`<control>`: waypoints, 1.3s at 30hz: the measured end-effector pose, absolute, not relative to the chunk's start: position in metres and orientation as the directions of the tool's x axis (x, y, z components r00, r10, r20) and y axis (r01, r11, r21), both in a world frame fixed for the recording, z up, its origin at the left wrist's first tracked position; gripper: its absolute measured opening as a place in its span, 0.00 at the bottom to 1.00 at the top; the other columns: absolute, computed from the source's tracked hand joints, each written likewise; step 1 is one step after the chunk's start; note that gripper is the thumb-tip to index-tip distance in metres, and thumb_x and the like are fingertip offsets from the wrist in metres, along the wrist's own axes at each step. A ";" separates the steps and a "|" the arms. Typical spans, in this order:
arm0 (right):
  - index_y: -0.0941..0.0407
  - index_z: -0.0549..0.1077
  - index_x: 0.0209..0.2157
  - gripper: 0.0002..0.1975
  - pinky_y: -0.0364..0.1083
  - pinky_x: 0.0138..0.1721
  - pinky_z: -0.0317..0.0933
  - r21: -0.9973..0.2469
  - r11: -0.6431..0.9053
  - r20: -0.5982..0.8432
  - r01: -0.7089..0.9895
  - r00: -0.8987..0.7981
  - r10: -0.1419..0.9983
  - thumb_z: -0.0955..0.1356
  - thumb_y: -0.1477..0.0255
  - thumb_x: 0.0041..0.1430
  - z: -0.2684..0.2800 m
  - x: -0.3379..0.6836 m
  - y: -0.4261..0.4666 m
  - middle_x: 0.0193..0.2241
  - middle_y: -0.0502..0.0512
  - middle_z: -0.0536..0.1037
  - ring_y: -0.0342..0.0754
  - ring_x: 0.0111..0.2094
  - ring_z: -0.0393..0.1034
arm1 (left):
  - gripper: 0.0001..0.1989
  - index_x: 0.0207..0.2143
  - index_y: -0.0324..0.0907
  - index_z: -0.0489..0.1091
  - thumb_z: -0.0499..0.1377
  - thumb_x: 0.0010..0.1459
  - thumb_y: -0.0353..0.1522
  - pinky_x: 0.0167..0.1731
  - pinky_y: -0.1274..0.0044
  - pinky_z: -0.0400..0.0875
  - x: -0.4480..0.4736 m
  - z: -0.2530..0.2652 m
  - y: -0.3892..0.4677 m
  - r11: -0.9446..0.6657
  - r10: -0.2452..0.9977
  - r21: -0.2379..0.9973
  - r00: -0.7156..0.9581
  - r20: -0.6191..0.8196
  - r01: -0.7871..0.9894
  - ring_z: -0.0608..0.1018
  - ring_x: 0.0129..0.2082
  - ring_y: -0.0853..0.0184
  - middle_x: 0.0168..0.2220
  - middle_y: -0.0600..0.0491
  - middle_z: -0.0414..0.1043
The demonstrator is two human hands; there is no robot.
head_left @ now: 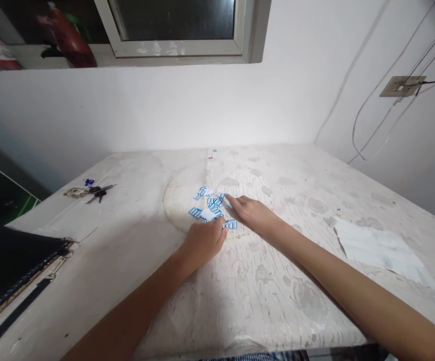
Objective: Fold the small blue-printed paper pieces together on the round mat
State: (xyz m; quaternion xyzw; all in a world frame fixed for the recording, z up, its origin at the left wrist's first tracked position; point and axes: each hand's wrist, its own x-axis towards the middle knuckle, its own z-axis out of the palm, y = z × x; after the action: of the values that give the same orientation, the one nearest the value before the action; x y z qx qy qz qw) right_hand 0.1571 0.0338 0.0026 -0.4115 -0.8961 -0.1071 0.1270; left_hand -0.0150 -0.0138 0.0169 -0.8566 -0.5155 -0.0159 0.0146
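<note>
Several small white paper pieces with blue printed outlines [214, 203] lie loosely clustered on the table, some overlapping. My left hand [204, 240] is closed at the near side of the cluster, thumb and forefinger together; whatever may be between them is hidden. Just beyond its knuckles sits a plain white piece [207, 214], and a blue-printed piece [231, 224] lies right by the fingertips. From the right, my right hand [254, 214] reaches in with its index finger stretched out, the tip at a blue-marked piece [221, 197]. I see nothing held in this hand.
Keys on a ring [100, 191] and a small blue object [89, 182] lie at the left, near a black bag [17, 265] with a strap. A white sheet [381, 248] rests at the right. The wall [187, 108] borders the table's far edge.
</note>
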 end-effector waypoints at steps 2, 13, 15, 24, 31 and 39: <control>0.65 0.56 0.55 0.21 0.44 0.28 0.56 0.035 0.625 0.346 0.780 -0.596 0.724 0.55 0.71 0.63 0.001 0.159 0.036 0.30 0.63 0.73 0.50 0.33 0.66 | 0.16 0.37 0.40 0.61 0.39 0.62 0.37 0.22 0.77 0.56 -0.016 0.017 -0.014 -0.468 0.883 0.003 0.467 0.040 0.884 0.73 0.23 0.65 0.25 0.51 0.71; 0.59 0.70 0.30 0.07 0.41 0.19 0.55 -0.891 0.225 -0.062 0.395 -0.596 0.800 0.63 0.71 0.51 0.037 0.176 0.024 0.15 0.48 0.69 0.40 0.17 0.63 | 0.10 0.39 0.43 0.60 0.42 0.58 0.32 0.23 0.77 0.55 -0.021 0.019 -0.012 -0.415 0.908 0.134 0.419 -0.001 0.900 0.72 0.25 0.66 0.26 0.54 0.70; 0.59 0.70 0.29 0.05 0.40 0.18 0.54 -0.888 0.224 -0.078 0.401 -0.613 0.786 0.63 0.74 0.49 0.038 0.172 0.017 0.16 0.48 0.68 0.40 0.16 0.62 | 0.09 0.38 0.43 0.60 0.44 0.56 0.31 0.22 0.77 0.55 -0.022 0.020 -0.012 -0.428 0.901 0.145 0.434 -0.011 0.892 0.72 0.24 0.67 0.26 0.54 0.70; 0.58 0.67 0.27 0.04 0.39 0.22 0.52 -0.653 0.569 0.217 0.500 -0.596 0.773 0.62 0.79 0.49 0.026 0.153 0.005 0.21 0.47 0.65 0.38 0.21 0.57 | 0.10 0.36 0.42 0.58 0.42 0.59 0.37 0.21 0.77 0.55 -0.023 0.021 -0.017 -0.429 0.899 0.174 0.438 -0.015 0.886 0.72 0.23 0.66 0.27 0.54 0.69; 0.57 0.69 0.39 0.11 0.44 0.31 0.61 -0.601 0.541 0.337 0.589 -0.427 0.839 0.61 0.74 0.54 0.018 0.167 0.026 0.35 0.56 0.73 0.44 0.30 0.67 | 0.12 0.41 0.40 0.59 0.39 0.61 0.33 0.24 0.77 0.59 -0.018 0.016 -0.016 -0.434 0.900 0.077 0.435 0.011 0.897 0.73 0.25 0.65 0.26 0.52 0.70; 0.56 0.65 0.49 0.16 0.50 0.45 0.59 -0.478 0.662 0.439 0.577 -0.496 0.749 0.61 0.74 0.58 -0.013 0.152 0.045 0.42 0.59 0.73 0.50 0.45 0.64 | 0.14 0.43 0.38 0.58 0.38 0.61 0.32 0.24 0.76 0.60 -0.018 0.013 -0.016 -0.458 0.889 0.041 0.458 0.014 0.888 0.73 0.25 0.64 0.27 0.50 0.71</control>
State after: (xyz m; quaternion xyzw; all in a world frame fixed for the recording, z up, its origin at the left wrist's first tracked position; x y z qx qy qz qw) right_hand 0.1519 0.0451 -0.0129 -0.3883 -0.8543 0.1351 0.3181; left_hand -0.0185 -0.0162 0.0130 -0.8538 -0.5202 -0.0168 -0.0137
